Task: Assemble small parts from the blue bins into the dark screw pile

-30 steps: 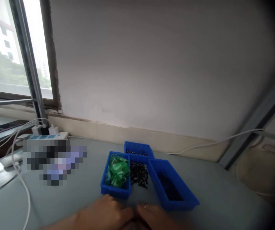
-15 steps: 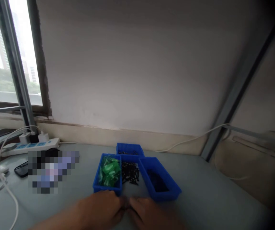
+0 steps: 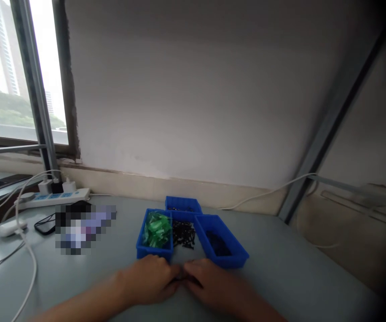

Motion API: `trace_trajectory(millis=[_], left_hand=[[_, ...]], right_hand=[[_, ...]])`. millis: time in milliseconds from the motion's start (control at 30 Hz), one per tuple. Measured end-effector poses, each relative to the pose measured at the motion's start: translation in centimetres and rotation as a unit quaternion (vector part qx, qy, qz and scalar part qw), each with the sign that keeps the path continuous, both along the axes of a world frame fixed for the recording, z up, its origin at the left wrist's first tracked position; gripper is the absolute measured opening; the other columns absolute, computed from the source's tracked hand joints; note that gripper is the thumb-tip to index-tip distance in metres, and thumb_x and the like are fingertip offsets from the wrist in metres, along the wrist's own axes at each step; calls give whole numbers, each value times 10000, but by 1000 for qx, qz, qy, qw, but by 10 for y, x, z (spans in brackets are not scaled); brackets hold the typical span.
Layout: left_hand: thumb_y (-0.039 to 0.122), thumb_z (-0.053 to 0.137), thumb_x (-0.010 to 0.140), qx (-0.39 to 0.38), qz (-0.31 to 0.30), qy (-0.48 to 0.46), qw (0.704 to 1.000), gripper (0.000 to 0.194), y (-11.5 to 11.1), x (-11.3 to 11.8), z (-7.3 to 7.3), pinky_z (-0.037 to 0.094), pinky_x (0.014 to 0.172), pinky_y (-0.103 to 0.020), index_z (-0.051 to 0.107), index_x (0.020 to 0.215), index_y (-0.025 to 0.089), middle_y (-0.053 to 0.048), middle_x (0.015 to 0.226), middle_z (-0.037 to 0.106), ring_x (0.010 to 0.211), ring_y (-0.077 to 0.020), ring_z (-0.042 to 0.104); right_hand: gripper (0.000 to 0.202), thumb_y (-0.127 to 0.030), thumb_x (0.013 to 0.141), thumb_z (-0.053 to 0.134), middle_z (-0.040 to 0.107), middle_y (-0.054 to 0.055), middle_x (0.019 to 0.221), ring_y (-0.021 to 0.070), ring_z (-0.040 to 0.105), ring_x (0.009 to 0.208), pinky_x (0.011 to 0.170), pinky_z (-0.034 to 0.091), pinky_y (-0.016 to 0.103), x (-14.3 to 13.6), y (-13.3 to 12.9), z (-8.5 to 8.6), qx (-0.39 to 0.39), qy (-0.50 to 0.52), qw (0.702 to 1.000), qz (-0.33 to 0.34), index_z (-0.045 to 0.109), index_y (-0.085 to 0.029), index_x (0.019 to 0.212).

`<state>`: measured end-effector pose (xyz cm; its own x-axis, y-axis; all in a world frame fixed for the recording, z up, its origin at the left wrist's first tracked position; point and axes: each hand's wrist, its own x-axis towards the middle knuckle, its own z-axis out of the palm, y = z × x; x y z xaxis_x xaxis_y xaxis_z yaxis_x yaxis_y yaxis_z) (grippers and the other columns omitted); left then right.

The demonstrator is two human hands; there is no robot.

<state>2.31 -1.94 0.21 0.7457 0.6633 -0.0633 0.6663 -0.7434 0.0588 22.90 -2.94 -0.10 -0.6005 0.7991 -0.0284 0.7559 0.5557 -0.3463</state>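
Observation:
My left hand [image 3: 152, 278] and my right hand [image 3: 209, 282] meet at the front of the table, fingertips pinched together. Something small and dark seems to sit between them, too hidden to name. Just beyond my left hand stands a blue bin [image 3: 155, 253] holding green plastic pieces [image 3: 158, 229]. A second blue bin [image 3: 238, 259], with small dark parts [image 3: 218, 243] inside, lies angled beyond my right hand. Black screw-like pieces [image 3: 184, 233] are heaped on the table between these bins. At the back, a third blue bin [image 3: 182, 203] contains small shiny parts.
A white power strip [image 3: 57, 199] with plugged-in chargers and white cables [image 3: 32, 264] occupies the left side. Near it lie black-framed glasses [image 3: 45, 224] and a pixelated patch. The wall [image 3: 193, 112] rises behind the table, and a slanted metal post [image 3: 314, 165] stands at right.
The view has shifted slightly, so the bins appear a little higher. Both hands stay together with fingertips pinched, and more of the forearms shows.

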Motion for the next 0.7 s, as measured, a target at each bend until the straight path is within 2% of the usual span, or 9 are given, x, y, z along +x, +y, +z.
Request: trace_trajectory(millis=[133,233,333,433,567,700], left_hand=[[256,545,978,-8,2,-26,1000,151,3,-2,0,577,716,-321,666,1032,184,-95,929,754,850,-286,742],[202,565,959,-16,-1,-81,997,98,7,-2,-3,558,739,-297,652,1002,185,-68,952,742,873,-256,726],[139,566,938,-41,-25,-154,987,101,11,-3,-6,531,771,-256,644,969,194,-30,968,725,896,-212,706],[119,576,924,-64,-44,-195,978,104,11,-3,-9,508,793,-231,638,938,201,-12,976,709,911,-190,690],[161,572,953,-49,-20,-162,985,66,8,-2,-9,507,756,-239,619,958,208,-22,1010,683,891,-194,682],[183,554,977,-13,-10,-114,993,58,6,1,-7,515,734,-259,608,975,204,-32,1032,665,874,-203,680]], right_hand=[[120,-202,937,552,702,51,906,199,640,847,762,457,283,0,0,2,-1,6,1000,9,658,-175,887],[127,-217,945,555,698,52,892,198,644,838,740,458,278,-1,1,0,-1,29,1000,5,661,-167,894],[131,-220,945,546,703,45,870,185,639,792,699,450,266,-3,4,-5,-11,61,998,-14,658,-166,903],[99,-150,888,562,709,38,845,183,632,789,694,437,262,-5,10,-13,-16,70,996,-44,653,-171,855],[125,-83,837,561,712,41,812,178,626,754,661,409,260,-4,16,-22,-23,86,995,-39,652,-161,801],[98,-117,842,592,705,38,762,170,620,696,615,380,256,-4,14,-21,-34,108,993,-34,664,-152,787]])
